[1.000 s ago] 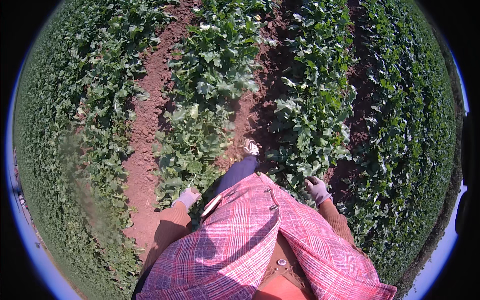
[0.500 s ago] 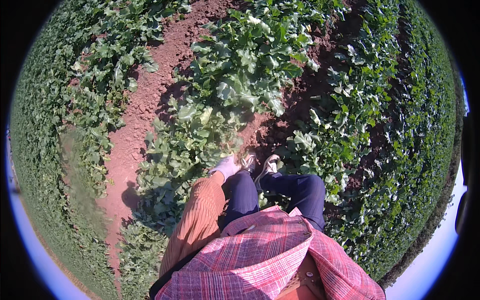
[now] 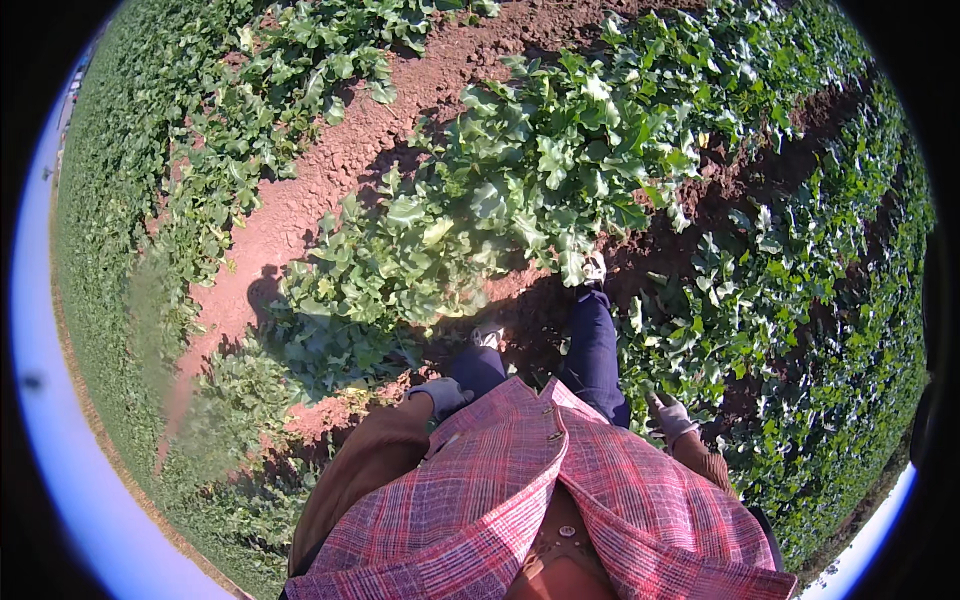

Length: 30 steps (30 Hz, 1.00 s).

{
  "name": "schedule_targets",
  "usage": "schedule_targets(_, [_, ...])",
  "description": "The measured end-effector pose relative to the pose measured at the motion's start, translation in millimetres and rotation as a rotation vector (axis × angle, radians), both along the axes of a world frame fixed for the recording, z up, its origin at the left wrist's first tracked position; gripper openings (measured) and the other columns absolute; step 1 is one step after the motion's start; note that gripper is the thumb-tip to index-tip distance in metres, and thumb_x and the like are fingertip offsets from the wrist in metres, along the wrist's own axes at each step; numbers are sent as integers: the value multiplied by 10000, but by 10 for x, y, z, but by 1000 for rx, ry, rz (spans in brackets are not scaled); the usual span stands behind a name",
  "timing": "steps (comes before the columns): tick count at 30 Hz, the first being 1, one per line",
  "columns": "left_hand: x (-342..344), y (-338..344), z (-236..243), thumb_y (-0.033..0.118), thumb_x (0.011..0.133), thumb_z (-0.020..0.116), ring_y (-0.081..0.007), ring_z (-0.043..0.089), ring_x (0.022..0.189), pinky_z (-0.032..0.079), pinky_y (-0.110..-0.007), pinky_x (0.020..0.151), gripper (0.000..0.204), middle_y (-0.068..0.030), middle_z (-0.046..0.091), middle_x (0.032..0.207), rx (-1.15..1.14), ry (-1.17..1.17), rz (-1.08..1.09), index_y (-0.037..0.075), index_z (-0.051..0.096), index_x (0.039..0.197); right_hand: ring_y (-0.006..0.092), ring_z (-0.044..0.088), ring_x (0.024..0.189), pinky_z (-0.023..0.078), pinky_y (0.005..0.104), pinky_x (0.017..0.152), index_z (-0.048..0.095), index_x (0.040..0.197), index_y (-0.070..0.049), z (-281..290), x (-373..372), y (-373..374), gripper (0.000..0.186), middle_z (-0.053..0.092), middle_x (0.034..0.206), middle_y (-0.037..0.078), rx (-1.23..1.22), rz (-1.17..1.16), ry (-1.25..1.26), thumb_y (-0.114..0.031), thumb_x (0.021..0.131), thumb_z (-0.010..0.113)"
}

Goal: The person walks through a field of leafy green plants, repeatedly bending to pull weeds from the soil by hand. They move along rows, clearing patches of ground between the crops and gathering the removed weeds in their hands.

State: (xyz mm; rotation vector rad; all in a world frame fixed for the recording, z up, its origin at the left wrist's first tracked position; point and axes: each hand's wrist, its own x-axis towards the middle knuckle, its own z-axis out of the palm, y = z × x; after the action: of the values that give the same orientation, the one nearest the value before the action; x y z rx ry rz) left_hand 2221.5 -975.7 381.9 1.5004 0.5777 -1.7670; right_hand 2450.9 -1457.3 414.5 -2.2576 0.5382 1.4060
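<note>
My left hand (image 3: 442, 396), in a pale grey glove, is beside my left trouser leg (image 3: 478, 370), its fingers extended against the dark cloth. Nothing shows in it. On the other side, my right hand (image 3: 674, 416), gloved too, hangs over the leaves of the right-hand row with its fingers apart and holds nothing visible. Ahead of my legs grows a thick row of leafy green plants (image 3: 420, 250) with broad, lobed leaves. My plaid jacket (image 3: 490, 460) covers the lower middle.
A reddish dirt furrow (image 3: 290, 215) runs along the left of the near row. My left shoe (image 3: 488, 336) stands on soil; my right shoe (image 3: 594, 268) is farther forward, touching leaves. Another leafy row (image 3: 740, 270) grows at right.
My left hand has drawn back from low among the plants to beside my leg. My right hand has come into view. My feet have stepped apart, and the view has turned.
</note>
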Motion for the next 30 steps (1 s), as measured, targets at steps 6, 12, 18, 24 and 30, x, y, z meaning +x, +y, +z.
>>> schedule_targets(6, [550,-324,640,518,984,502,-345,701,876,534,-454,810,565,-200,728,915,1,-298,13,0,724,939,268,728,804,565,373,760,764,1006,-47,18,1151,838,359,755,877,155,131,728,124,-349,812,774])
schedule_targets(12, [903,-376,879,495,951,593,-279,682,747,529,-409,720,489,-146,715,828,-144,-125,164,26,715,884,370,708,853,557,461,768,761,881,-70,-83,1540,620,336,728,865,194,424,1304,199,-385,766,729])
schedule_targets(18, [1248,87,-135,416,873,695,-273,688,961,529,-399,827,390,-134,729,1044,80,-232,261,48,724,1000,384,685,881,543,473,783,727,941,-75,-656,1996,1516,281,708,931,188,463,1011,-77,-336,836,738])
schedule_targets(24, [1922,1024,-1536,370,881,771,-256,625,1234,511,-367,1001,696,-174,572,1437,671,-824,935,41,497,1429,416,649,1042,542,456,865,608,1273,-62,-1827,2345,3330,397,645,1185,195,1013,821,-687,-312,966,630])
schedule_targets(30, [2647,1184,-2232,233,893,777,-161,588,1168,483,-326,992,693,-129,608,1340,385,-991,967,3,445,1457,387,640,1129,508,411,953,582,1313,3,-2759,2513,4800,547,670,1188,225,1216,869,-632,-454,1013,545])
